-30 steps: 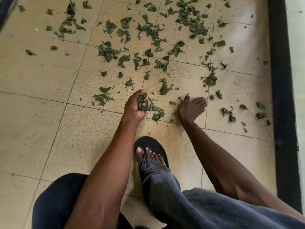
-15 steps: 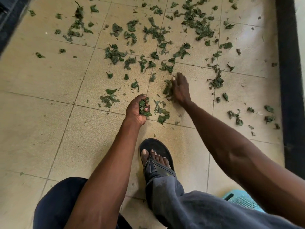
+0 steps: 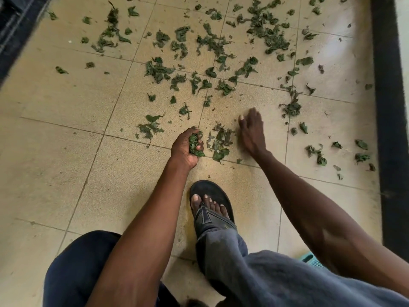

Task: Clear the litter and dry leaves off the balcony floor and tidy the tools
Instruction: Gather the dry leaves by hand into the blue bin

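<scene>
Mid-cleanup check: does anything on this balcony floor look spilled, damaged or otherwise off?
Only the expected mess: dry leaves lie strewn over the tiled floor, thickest at the far side. The left hand grips a bunch; the right hand rakes a small pile beside it. No tile looks cracked.

Arms were bare, no sleeves; grey trousers (image 3: 254, 275) on one leg, dark navy fabric (image 3: 75, 269) at left, black flip-flop (image 3: 218, 193) worn

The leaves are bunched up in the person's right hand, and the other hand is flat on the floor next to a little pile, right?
Not quite: the head view shows the left hand gripping the leaves. The right hand lies beside the little pile.
</scene>
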A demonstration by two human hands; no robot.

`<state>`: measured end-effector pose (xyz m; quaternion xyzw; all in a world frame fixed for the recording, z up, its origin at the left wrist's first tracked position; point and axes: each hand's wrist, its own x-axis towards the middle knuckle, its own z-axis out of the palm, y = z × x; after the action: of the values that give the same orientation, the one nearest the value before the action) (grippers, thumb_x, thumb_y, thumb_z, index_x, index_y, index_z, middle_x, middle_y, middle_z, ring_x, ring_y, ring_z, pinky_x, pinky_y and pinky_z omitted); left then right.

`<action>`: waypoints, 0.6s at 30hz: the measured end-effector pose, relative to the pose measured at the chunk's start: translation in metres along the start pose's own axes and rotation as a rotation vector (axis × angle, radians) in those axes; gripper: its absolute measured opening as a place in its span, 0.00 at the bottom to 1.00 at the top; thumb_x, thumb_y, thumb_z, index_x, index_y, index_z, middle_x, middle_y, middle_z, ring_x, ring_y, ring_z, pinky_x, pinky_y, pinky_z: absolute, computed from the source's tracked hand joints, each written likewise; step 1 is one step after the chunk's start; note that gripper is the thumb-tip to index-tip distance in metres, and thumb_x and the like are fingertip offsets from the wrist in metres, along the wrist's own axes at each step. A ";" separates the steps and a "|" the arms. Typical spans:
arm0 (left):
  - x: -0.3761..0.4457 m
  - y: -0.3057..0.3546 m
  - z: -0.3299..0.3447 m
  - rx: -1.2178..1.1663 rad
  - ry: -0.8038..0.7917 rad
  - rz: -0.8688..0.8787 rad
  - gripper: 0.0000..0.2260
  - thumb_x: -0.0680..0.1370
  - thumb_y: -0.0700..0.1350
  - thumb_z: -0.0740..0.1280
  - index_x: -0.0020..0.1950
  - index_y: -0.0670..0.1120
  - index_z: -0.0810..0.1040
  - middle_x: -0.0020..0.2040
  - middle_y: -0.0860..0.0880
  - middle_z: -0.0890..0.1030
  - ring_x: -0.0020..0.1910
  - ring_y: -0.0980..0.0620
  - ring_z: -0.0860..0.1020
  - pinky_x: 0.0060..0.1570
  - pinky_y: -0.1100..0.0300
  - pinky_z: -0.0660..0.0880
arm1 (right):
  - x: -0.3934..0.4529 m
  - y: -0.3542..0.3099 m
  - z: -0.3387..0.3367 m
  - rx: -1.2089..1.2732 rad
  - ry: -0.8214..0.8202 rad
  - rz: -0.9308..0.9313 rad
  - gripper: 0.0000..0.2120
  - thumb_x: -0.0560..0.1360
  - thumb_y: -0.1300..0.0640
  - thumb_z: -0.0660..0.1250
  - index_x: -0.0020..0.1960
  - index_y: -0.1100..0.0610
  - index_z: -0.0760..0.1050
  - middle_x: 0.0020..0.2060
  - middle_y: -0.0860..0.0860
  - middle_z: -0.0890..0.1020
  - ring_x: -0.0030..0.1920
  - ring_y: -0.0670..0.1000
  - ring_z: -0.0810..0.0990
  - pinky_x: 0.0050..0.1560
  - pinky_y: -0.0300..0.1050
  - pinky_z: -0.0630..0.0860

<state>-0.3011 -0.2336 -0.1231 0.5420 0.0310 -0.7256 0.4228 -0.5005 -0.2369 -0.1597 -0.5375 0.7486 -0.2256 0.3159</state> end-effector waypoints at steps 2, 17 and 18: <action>-0.001 -0.004 0.001 0.003 0.000 -0.003 0.06 0.74 0.35 0.67 0.40 0.45 0.75 0.31 0.49 0.74 0.24 0.54 0.69 0.20 0.67 0.61 | 0.016 0.011 -0.003 -0.125 -0.056 0.067 0.37 0.81 0.35 0.41 0.77 0.63 0.52 0.77 0.59 0.56 0.77 0.59 0.53 0.76 0.59 0.52; -0.008 0.004 -0.012 -0.076 -0.008 0.027 0.08 0.76 0.35 0.66 0.38 0.45 0.73 0.30 0.48 0.74 0.24 0.54 0.69 0.19 0.67 0.61 | -0.108 0.010 0.063 -0.047 0.172 0.412 0.36 0.82 0.39 0.41 0.79 0.64 0.40 0.79 0.59 0.43 0.78 0.56 0.39 0.77 0.52 0.36; -0.005 0.006 -0.013 -0.085 -0.008 0.029 0.08 0.76 0.35 0.66 0.38 0.45 0.73 0.31 0.48 0.73 0.24 0.54 0.69 0.19 0.67 0.61 | -0.108 0.002 0.071 -0.053 0.162 0.401 0.36 0.82 0.39 0.40 0.79 0.63 0.39 0.79 0.59 0.42 0.78 0.56 0.38 0.77 0.52 0.36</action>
<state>-0.2873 -0.2280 -0.1224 0.5211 0.0526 -0.7196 0.4560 -0.4270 -0.1340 -0.1862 -0.3659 0.8693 -0.1808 0.2788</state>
